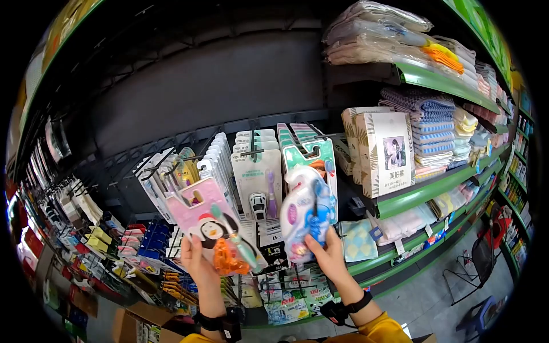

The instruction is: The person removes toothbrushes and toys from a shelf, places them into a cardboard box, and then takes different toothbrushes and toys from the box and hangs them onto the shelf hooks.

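Observation:
My left hand (199, 264) is closed on the lower left edge of a pink carded toothbrush pack (191, 207). The card shows a penguin in a red hat, a green toothbrush and an orange plastic piece. In my right hand (326, 254) is a second carded pack (294, 214), white and rounded at the top, with blue plastic parts; its exact contents are blurred. Both packs are raised in front of the hanging display. Between them hangs a carded toothbrush (272, 194) in purple with a small toy car (258, 204).
Green-edged shelves (440, 80) on the right carry folded towels (432, 128) and white boxes (386, 151). Metal hooks hold more white carded packs (214, 154). Bagged packets (287, 308) hang below. A cardboard box (151, 320) sits low at left; a black chair (486, 251) stands at right.

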The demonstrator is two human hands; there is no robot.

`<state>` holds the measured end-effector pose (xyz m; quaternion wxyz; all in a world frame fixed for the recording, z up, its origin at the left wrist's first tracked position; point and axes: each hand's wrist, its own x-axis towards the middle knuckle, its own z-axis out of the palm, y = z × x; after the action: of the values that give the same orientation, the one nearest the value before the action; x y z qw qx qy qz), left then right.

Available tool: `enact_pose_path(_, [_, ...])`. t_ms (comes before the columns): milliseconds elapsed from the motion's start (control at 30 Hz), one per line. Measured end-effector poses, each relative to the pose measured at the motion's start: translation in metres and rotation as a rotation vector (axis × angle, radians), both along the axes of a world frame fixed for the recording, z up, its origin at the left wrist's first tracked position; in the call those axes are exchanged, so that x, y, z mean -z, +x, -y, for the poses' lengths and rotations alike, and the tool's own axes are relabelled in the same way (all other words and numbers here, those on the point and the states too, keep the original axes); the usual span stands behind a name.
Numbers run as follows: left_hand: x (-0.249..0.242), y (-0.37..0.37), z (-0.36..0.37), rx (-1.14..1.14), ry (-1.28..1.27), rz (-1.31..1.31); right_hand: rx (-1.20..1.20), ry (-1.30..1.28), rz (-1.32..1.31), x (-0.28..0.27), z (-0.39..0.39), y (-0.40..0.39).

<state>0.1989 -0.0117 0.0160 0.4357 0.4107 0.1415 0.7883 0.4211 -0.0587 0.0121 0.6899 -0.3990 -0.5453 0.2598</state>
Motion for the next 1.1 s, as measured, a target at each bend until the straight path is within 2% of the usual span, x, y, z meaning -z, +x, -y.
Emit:
enact_pose_path(67, [0.001,-0.007,0.002,-0.037,-0.017,-0.012,0.022,0.025,0.081,0.002,-0.027,-0.012])
enact_pose_path(233, [0.004,-0.019,0.007,-0.066,-0.007,-0.056,0.028,0.096,0.070,-0.009,-0.055,-0.041])
enact_pose_path(300, [0.007,-0.022,0.007,-0.051,-0.009,-0.065,0.032,0.000,0.068,-0.015,-0.053,-0.048])
enact_pose_path(533, [0.012,-0.015,0.007,-0.028,-0.070,-0.037,0.055,-0.012,0.044,0.003,-0.067,-0.050])
enact_pose_path(600, [0.014,-0.014,0.004,0.056,-0.064,-0.064,0.089,0.005,0.063,0.002,-0.069,-0.048])
enact_pose_path(667, [0.007,-0.003,0.004,0.009,-0.089,-0.069,0.100,-0.039,0.078,-0.001,-0.073,-0.047])
enact_pose_path(733, [0.005,0.002,0.002,0.062,-0.145,-0.165,0.108,-0.082,0.096,-0.002,-0.077,-0.046])
enact_pose_path(800, [-0.005,0.016,-0.003,0.099,-0.127,-0.189,0.104,-0.099,0.097,0.005,-0.088,-0.045])
enact_pose_path(867, [-0.011,0.031,-0.011,0.104,-0.124,-0.232,0.151,-0.085,0.192,0.034,-0.112,-0.035])
enact_pose_path(967, [-0.024,0.048,-0.018,0.119,-0.096,-0.273,-0.149,-0.263,-0.107,0.048,-0.109,-0.027])
enact_pose_path(1000, [-0.027,0.053,-0.022,0.121,-0.091,-0.270,-0.518,-0.395,-0.524,0.049,-0.099,-0.017])
enact_pose_path(1067, [-0.030,0.063,-0.032,0.148,-0.064,-0.259,-0.462,-0.216,-0.234,0.086,-0.098,-0.013])
enact_pose_path(1100, [-0.030,0.066,-0.036,0.139,-0.050,-0.259,-0.100,-0.087,0.279,0.079,-0.083,-0.018])
